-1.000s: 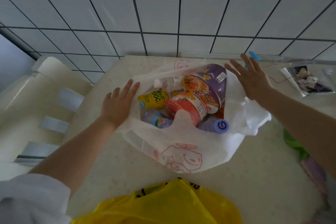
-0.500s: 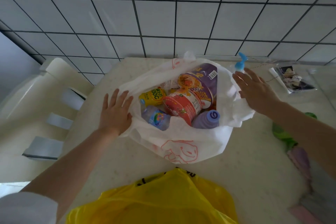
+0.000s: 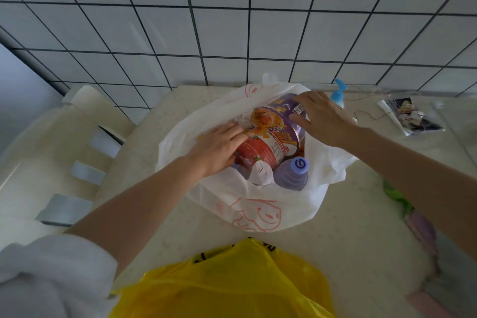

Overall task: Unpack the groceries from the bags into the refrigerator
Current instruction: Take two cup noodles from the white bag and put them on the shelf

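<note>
Both hands are in the white bag (image 3: pixel 258 204). The right hand (image 3: pixel 324 119) lies over the far right side of the purple cup (image 3: pixel 281 121), fingers spread and bent against its rim, thumb on its side: a loose grip on the cup. The left hand (image 3: pixel 219 148) rests on the red cup (image 3: pixel 260 152), fingers reaching across its top edge toward the purple one; whether they close round anything, I cannot tell. The two cups lie tilted and touching, purple on the far side, red on the near side, in the middle of the bag. Just right of the red cup a purple bottle (image 3: pixel 293 171) stands with its cap up. The bag sits open on the tabletop (image 3: pixel 348 227), near the tiled wall (image 3: pixel 232 20). A yellow bag (image 3: pixel 227 284) lies at the near edge. A blue pump bottle (image 3: pixel 338 94) stands just beyond the right hand, and a clear packet (image 3: pixel 410 117) lies far right. A pale plastic chair (image 3: pixel 51 150) stands left of the tabletop.
</note>
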